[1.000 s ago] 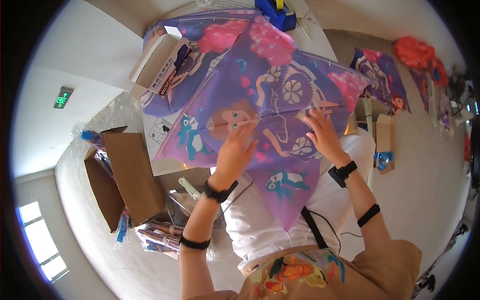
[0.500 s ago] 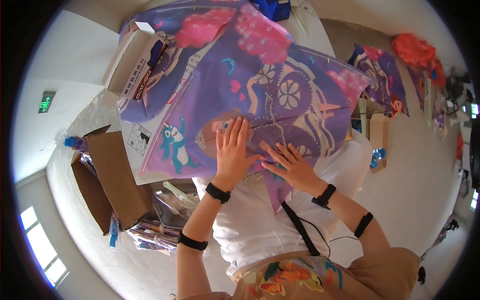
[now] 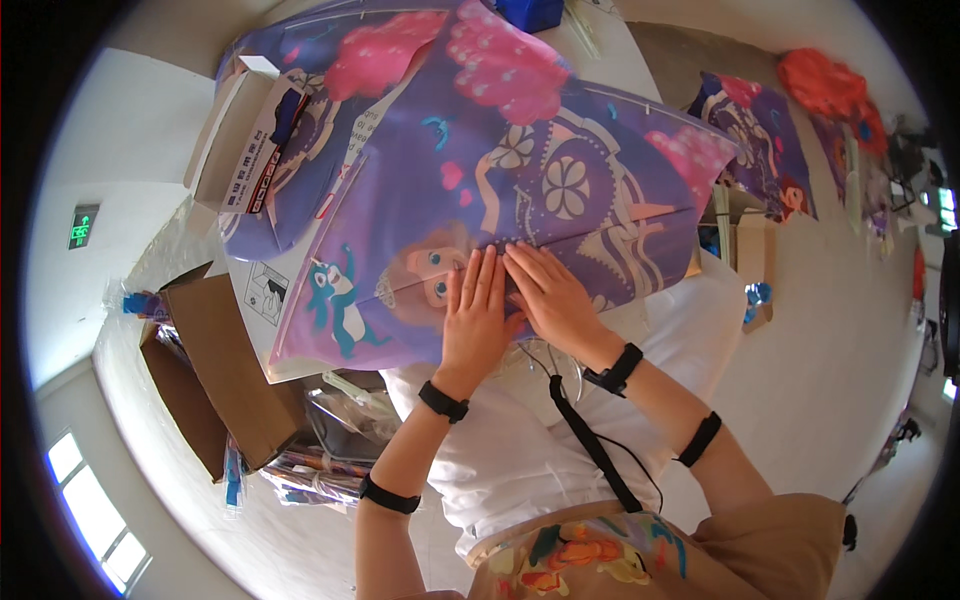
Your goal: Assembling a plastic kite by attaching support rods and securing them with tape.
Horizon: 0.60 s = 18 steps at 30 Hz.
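Note:
A large purple kite (image 3: pixel 420 180), thin fabric printed with a cartoon figure, pink clusters and a blue animal, spreads over the table and reaches toward my lap. My left hand (image 3: pixel 474 325) lies flat on its near edge, fingers stretched over the printed face. Close beside it, my right hand (image 3: pixel 555 305) also presses flat on the fabric, fingertips almost touching the left ones. Neither hand grips anything that shows. The fabric under both palms is hidden. Thin rods run along the kite's slanted side edges.
An opened white carton (image 3: pixel 232 150) stands on more purple printed fabric at the far left. A brown cardboard box (image 3: pixel 232 360) is left of the table, with plastic-wrapped bundles (image 3: pixel 315 475) below. To the right are another box (image 3: pixel 757 265), hanging printed kites (image 3: pixel 765 140) and a red bundle (image 3: pixel 822 85).
My right hand has moved left and up, beside my left hand. The pointed fabric flap that hung toward my lap no longer shows. The view has shifted slightly.

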{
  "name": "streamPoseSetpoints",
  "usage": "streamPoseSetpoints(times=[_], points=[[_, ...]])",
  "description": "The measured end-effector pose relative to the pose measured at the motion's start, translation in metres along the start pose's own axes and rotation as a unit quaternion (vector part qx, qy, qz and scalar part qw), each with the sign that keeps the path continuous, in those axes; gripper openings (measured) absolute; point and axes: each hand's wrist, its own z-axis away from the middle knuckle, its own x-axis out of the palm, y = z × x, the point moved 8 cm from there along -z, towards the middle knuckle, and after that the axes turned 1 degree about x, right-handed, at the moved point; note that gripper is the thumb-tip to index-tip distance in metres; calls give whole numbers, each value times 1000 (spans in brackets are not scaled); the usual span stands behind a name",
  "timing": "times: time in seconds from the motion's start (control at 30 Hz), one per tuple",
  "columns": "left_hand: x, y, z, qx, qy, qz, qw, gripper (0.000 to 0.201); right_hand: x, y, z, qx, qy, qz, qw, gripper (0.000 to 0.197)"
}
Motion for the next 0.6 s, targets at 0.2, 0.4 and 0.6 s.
streamPoseSetpoints(times=[0.2,0.4,0.6], points=[[-18,-15,12,-52,70,-38,995,69,-24,34,18,96,52,81,991,43],[0,-6,12,-21,65,73,995,60,0,3,15,58,42,-26,997,42],[-11,1,4,-14,82,41,996,61,11,1,14,62,38,-1,997,46]])
